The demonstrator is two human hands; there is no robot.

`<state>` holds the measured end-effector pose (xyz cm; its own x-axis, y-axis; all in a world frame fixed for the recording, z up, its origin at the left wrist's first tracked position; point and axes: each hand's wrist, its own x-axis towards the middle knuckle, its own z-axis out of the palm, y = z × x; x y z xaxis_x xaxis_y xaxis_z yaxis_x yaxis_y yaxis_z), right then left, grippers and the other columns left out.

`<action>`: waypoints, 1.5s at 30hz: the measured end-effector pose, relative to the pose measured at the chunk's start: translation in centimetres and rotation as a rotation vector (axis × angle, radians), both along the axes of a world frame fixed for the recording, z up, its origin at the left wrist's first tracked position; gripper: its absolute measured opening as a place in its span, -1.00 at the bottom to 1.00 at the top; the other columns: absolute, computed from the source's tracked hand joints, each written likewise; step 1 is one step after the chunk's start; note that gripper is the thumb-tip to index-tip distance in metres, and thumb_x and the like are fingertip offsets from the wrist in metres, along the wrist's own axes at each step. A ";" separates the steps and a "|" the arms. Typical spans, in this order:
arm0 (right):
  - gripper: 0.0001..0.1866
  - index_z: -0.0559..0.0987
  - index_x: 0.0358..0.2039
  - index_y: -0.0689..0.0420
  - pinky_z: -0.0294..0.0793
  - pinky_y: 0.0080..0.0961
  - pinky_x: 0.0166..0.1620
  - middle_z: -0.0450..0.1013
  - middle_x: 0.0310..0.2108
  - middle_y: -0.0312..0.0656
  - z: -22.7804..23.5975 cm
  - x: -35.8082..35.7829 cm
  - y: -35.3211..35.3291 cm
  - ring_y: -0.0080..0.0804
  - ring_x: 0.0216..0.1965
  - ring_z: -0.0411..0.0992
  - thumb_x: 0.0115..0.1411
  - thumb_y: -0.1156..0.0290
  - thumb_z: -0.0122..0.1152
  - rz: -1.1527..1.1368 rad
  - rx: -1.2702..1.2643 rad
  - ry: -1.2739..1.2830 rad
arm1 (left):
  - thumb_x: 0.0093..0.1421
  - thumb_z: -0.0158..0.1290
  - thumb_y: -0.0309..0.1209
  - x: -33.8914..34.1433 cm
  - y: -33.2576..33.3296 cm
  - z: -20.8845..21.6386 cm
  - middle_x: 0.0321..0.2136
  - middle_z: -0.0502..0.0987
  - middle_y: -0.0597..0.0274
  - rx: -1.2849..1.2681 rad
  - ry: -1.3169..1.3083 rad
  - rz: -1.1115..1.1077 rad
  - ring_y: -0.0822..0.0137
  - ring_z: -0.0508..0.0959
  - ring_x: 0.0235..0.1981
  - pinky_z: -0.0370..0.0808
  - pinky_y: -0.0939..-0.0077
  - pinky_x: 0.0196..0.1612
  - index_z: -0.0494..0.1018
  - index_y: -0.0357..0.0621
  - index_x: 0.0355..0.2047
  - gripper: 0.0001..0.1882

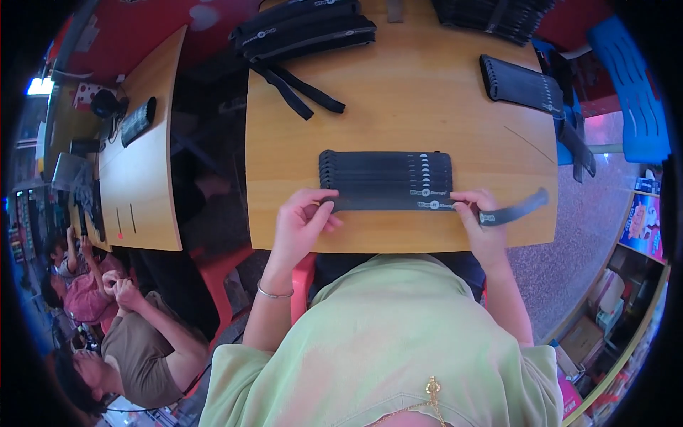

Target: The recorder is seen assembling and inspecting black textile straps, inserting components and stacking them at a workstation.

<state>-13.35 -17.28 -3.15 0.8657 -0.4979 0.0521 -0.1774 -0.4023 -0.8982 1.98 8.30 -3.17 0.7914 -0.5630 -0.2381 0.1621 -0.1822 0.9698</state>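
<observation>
In front of me on the wooden table lies a neat stack of flat black straps [370, 169], overlapped like shingles with light printing near their right ends. Along the near edge of that stack runs one black strap [384, 204]. My left hand [304, 219] pinches its left end between thumb and fingers. At the other end my right hand [482, 222] is closed on the strap, thumb against the fingertips. A loose, slightly blurred strap tail [523, 208] sticks out to the right past that hand; whether it belongs to the same strap I cannot tell.
Bundles of black straps [306, 35] lie at the back left, with two strap tails hanging toward me. More bundles [523, 84] sit at the far right, one overhanging the edge. A thin dark line [530, 142] marks the tabletop. Several people sit at a second table [153, 192] leftward.
</observation>
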 end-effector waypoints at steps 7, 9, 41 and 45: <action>-0.90 0.57 -0.40 0.17 0.37 -0.58 -0.31 0.49 -0.46 -0.23 -1.4 0.0 0.3 -0.47 -0.40 0.44 0.02 0.54 0.27 -0.055 0.004 0.026 | 0.20 -0.02 -0.59 0.4 0.2 -1.5 -0.50 0.52 0.23 0.080 0.033 0.158 0.49 0.56 -0.47 0.46 0.74 -0.42 0.39 -0.32 -0.27 -0.91; -0.89 0.57 -0.40 0.17 0.39 -0.57 -0.31 0.51 -0.46 -0.23 -1.6 0.0 0.5 -0.46 -0.39 0.46 0.00 0.54 0.29 -0.073 -0.002 0.029 | 0.20 -0.01 -0.58 0.4 0.2 -1.8 -0.51 0.52 0.23 0.046 0.023 0.175 0.50 0.56 -0.48 0.46 0.74 -0.42 0.39 -0.32 -0.29 -0.92; -0.57 0.21 -0.70 0.12 0.27 -0.68 -0.52 0.42 -0.57 -0.25 -3.3 0.0 0.6 -0.63 -0.56 0.33 -0.10 0.65 0.36 -0.156 0.173 -0.110 | 0.13 0.07 -0.60 0.7 0.1 -2.3 -0.65 0.45 0.36 0.183 -0.083 0.225 0.62 0.42 -0.69 0.27 0.77 -0.64 0.42 -0.30 -0.38 -0.94; -0.57 0.20 -0.70 0.11 0.28 -0.67 -0.51 0.42 -0.57 -0.25 -3.1 0.0 0.6 -0.61 -0.55 0.34 -0.09 0.65 0.36 -0.162 0.201 -0.090 | 0.13 0.07 -0.60 0.7 -0.1 -2.3 -0.64 0.45 0.36 0.174 -0.072 0.232 0.62 0.42 -0.69 0.27 0.77 -0.64 0.41 -0.30 -0.39 -0.95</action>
